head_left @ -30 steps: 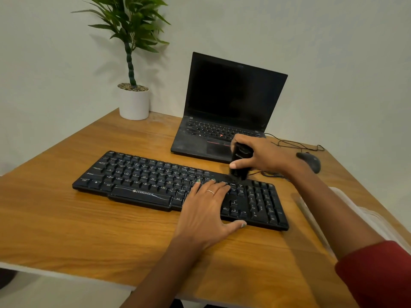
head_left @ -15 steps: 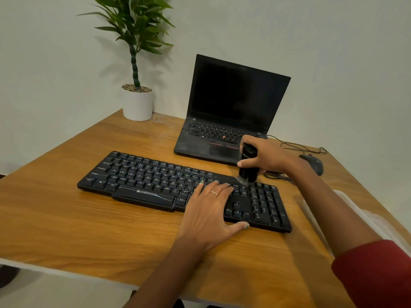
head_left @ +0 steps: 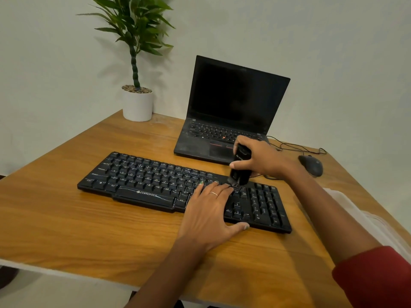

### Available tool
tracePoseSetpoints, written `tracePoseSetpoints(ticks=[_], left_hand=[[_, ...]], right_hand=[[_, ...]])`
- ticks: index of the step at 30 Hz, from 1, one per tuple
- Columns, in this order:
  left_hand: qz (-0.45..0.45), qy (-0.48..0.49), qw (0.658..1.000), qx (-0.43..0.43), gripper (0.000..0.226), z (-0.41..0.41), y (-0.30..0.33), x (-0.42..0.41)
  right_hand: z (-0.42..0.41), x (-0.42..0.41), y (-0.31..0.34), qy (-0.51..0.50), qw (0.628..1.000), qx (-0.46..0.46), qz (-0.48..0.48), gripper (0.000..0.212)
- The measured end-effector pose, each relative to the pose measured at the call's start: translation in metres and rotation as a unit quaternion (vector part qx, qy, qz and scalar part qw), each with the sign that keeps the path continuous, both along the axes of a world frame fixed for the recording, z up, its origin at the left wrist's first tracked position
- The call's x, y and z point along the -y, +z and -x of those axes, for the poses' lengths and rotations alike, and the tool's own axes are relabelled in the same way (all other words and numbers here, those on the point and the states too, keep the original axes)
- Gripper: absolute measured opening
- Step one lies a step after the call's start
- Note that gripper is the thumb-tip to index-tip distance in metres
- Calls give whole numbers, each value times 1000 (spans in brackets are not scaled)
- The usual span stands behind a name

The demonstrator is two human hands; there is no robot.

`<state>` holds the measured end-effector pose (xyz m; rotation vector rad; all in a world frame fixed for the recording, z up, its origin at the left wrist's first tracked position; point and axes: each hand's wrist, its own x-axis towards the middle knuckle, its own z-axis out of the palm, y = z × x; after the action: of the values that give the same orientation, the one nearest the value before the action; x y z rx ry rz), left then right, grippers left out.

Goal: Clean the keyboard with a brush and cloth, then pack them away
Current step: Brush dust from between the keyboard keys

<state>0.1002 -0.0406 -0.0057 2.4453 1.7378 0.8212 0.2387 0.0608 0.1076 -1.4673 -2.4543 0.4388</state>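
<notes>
A black keyboard lies across the middle of the wooden desk. My left hand rests flat on its right half, fingers straight, thumb at the front edge. My right hand grips a black brush upright, its bristles touching the keys just beyond my left fingertips. A white cloth lies at the desk's right edge, partly hidden behind my right forearm.
An open black laptop stands behind the keyboard. A dark mouse with its cable sits at the far right. A potted plant in a white pot is at the back left corner.
The brush in my right hand has shifted slightly along the keys near my left fingertips and dipped lower onto the keys. My left hand stays on the keyboard.
</notes>
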Motion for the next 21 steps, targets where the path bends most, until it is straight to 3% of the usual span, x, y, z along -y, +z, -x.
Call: tracePoseSetpoints(ticks=[4, 8, 12, 16, 18, 21], left_hand=[[0, 0, 1000, -2, 89, 0, -1, -1], [-7, -2, 1000, 2, 89, 0, -2, -1], [-6, -4, 1000, 5, 89, -1, -3, -2], [-24, 0, 1000, 15, 88, -1, -3, -1], [-36, 3, 999, 18, 88, -1, -3, -2], [-46, 8, 999, 24, 88, -1, -3, -2]], right_hand=[[-4, 1, 4, -24, 995, 93, -42, 31], [-4, 2, -5, 7, 1000, -11, -19, 29], [-8, -1, -5, -30, 997, 46, -63, 30], [9, 8, -19, 26, 994, -94, -49, 28], [14, 6, -19, -2, 992, -124, -33, 28], [22, 1, -22, -71, 991, -96, -67, 30]])
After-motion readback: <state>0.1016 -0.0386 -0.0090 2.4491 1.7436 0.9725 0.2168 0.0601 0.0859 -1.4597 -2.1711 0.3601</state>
